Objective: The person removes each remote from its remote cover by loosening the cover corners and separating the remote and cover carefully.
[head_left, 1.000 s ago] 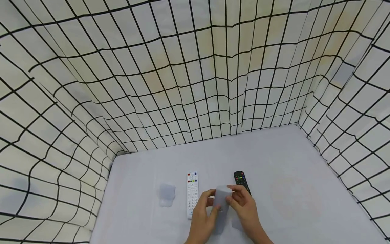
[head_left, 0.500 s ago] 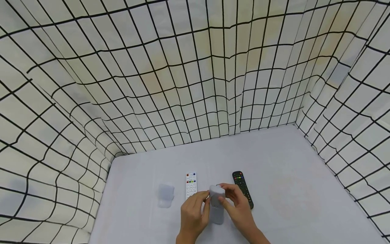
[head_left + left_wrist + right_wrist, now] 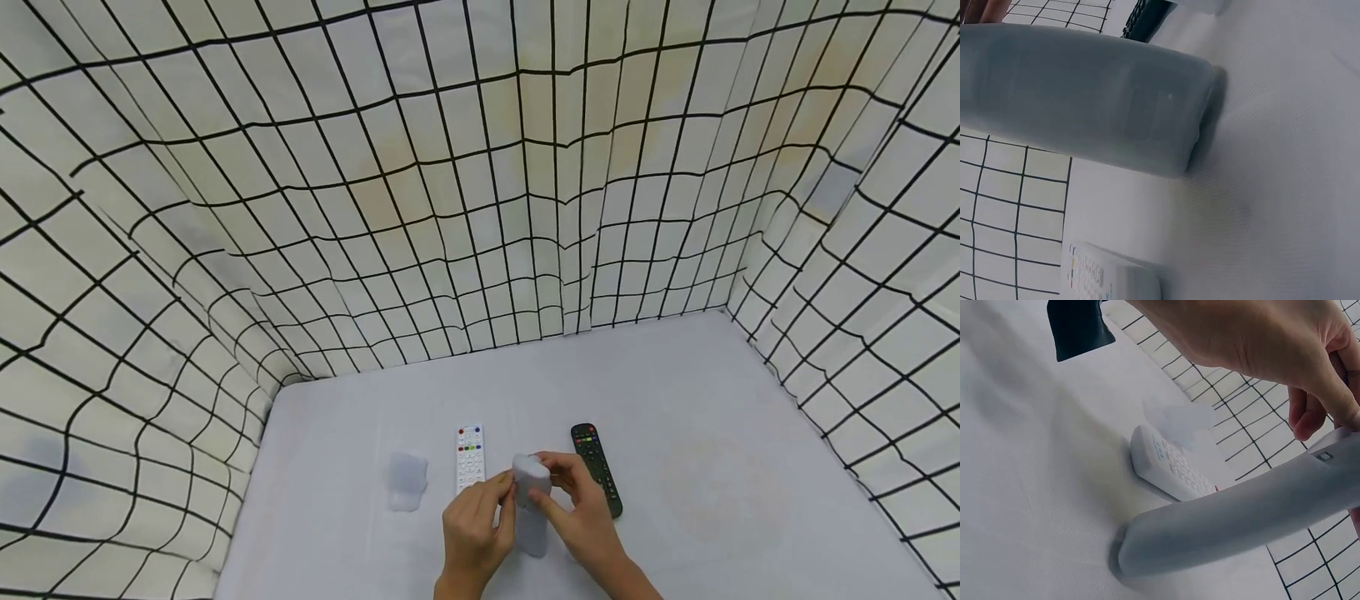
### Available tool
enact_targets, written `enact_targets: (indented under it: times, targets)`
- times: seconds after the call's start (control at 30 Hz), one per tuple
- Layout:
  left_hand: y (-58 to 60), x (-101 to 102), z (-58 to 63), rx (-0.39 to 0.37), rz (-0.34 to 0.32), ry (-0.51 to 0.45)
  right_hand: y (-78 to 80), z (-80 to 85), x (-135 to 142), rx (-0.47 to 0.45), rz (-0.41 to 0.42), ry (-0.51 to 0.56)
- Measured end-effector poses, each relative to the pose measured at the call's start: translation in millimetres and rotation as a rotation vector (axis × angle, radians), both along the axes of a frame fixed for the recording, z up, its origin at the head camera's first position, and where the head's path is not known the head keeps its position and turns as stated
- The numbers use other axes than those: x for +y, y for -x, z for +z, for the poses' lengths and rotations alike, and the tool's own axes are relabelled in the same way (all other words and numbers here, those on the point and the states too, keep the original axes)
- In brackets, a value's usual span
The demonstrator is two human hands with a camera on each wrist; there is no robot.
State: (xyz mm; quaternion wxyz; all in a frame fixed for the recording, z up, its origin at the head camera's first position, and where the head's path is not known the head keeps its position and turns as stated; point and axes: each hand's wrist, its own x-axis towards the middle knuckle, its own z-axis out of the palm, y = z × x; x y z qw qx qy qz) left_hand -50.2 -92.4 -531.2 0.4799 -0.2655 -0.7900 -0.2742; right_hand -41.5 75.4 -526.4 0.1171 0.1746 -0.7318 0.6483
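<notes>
A long, grey silicone remote cover with a frosted surface leans up from the table, its lower end down at the cloth. In the right wrist view a small slot shows near the upper part of the cover. My left hand pinches the cover's upper left edge between thumb and fingertips. From the right, my right hand holds the top end, thumb on the near face and fingers behind. Whether a remote is inside the cover I cannot tell.
A white remote lies left of the cover, partly hidden by my left hand. The black remote lies beside my right hand. Further left is a crumpled translucent piece. Grid-patterned cloth walls enclose the white table.
Both hands and the cover have shifted slightly left. My left hand has gone from gripping the cover's side to pinching its upper edge. More of the black remote shows.
</notes>
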Motion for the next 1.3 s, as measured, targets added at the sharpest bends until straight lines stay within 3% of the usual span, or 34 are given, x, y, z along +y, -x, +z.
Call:
enact_targets:
  times: [0.23, 0.37, 0.57, 0.73, 0.83, 0.97, 1.13, 1.2, 1.3]
  targets:
    - [4.3, -1, -6.3, -0.023, 0.026, -0.092, 2.2, -1.0, -1, 0.113, -0.007, -0.104]
    - [2.8, 0, -9.2, -0.104, 0.027, -0.204, 1.3, 2.4, 0, 0.167, 0.028, -0.134]
    - [1.1, 1, -6.8, -0.232, 0.006, -0.306, -4.5, 11.7, 5, 0.168, 0.079, -0.211]
    - [-0.4, -1, -3.1, -0.39, -0.037, -0.345, -6.4, 14.7, 7, 0.198, 0.114, -0.254]
    - [-0.3, -3, 0.0, -0.434, -0.049, -0.328, -4.7, 12.2, 8, 0.203, 0.103, -0.244]
    - [0.8, -5, 3.2, -0.378, -0.05, -0.217, -1.5, 9.6, 10, 0.176, 0.047, -0.199]
    - [0.0, -4, 4.8, -0.181, -0.035, -0.017, 1.3, 11.2, 13, 0.12, 0.005, -0.138]
    - [-1.0, -2, 4.1, -0.107, -0.025, 0.022, 2.0, 11.0, 14, 0.111, 0.006, -0.124]
    - [-1.9, 1, 1.5, -0.061, -0.025, 0.016, 2.8, 10.5, 14, 0.108, 0.005, -0.11]
